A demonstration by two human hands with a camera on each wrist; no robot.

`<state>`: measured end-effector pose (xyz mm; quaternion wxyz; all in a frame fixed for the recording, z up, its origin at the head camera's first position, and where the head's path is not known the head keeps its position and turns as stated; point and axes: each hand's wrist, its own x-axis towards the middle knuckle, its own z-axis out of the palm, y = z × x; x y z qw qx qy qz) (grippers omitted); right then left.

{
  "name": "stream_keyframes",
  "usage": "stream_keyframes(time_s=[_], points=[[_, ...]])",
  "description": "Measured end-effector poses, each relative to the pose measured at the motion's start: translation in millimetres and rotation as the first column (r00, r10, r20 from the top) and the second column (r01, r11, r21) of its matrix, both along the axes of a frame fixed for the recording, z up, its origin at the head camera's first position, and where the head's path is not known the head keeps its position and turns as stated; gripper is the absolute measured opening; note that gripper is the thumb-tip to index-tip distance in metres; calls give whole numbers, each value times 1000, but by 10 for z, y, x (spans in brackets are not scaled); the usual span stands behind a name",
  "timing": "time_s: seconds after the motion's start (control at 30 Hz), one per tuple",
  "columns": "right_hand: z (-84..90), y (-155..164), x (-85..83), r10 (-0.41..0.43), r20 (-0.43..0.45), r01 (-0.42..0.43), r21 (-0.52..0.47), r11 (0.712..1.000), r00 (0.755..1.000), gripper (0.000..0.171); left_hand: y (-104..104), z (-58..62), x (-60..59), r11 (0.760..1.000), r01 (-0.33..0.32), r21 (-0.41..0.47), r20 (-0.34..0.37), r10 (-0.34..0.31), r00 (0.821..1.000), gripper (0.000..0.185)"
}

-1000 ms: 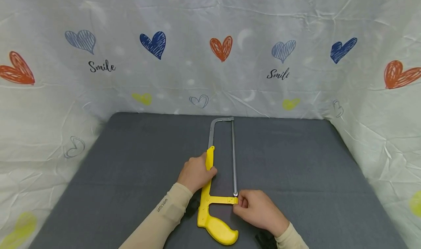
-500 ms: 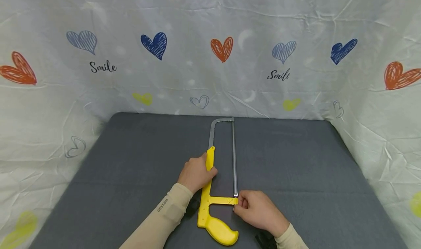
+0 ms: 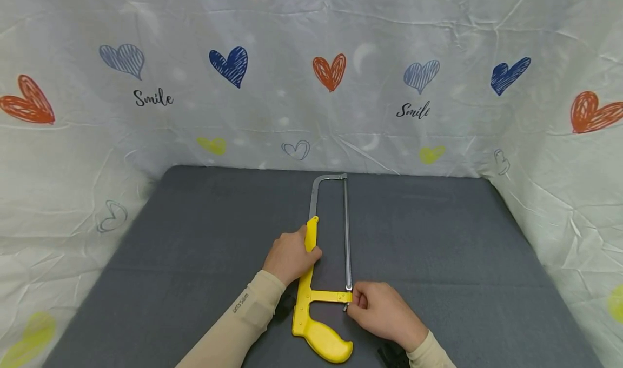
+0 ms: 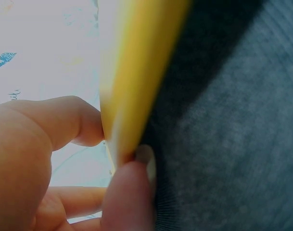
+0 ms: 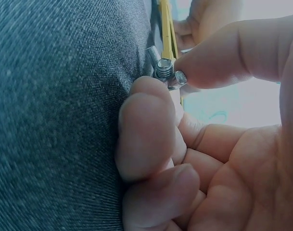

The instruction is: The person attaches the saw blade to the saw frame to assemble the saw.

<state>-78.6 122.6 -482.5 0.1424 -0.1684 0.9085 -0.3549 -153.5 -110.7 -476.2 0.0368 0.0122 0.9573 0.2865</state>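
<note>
Near the front edge of the grey tabletop (image 3: 204,260) lies a hacksaw (image 3: 311,298), flat, its yellow grip toward the person and its metal bow reaching toward the back edge. The grip end sits closest to the front edge, about midway between the left and right edges.

The right hand (image 3: 382,309) rests on the tabletop just right of the saw's yellow crossbar. Its thumb and forefinger pinch a small metal nut (image 5: 164,69) at the near end of the blade (image 3: 348,233), where the blade meets the crossbar; the other fingers (image 5: 146,139) are curled in beside the cloth surface. The right wrist view shows the threaded metal piece caught between the two fingertips.

Farther in, the left hand (image 3: 289,257) grips the yellow spine of the frame from the left side, thumb (image 4: 132,192) on one face and fingers on the other, as the left wrist view shows close up.

Beyond the hands the blade and the grey metal bow (image 3: 318,187) run on to a point short of the back edge. A white sheet (image 3: 311,87) printed with hearts and the word "Smile" stands behind and to both sides of the tabletop.
</note>
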Motion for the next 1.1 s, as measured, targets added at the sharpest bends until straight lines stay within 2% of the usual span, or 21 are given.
stream_keyframes(time_s=[1.1], points=[[-6, 21, -16, 12, 5, -12, 2, 1000, 1000, 16, 6, -5, -4, 1000, -5, 15, 17, 5, 1000, 72]])
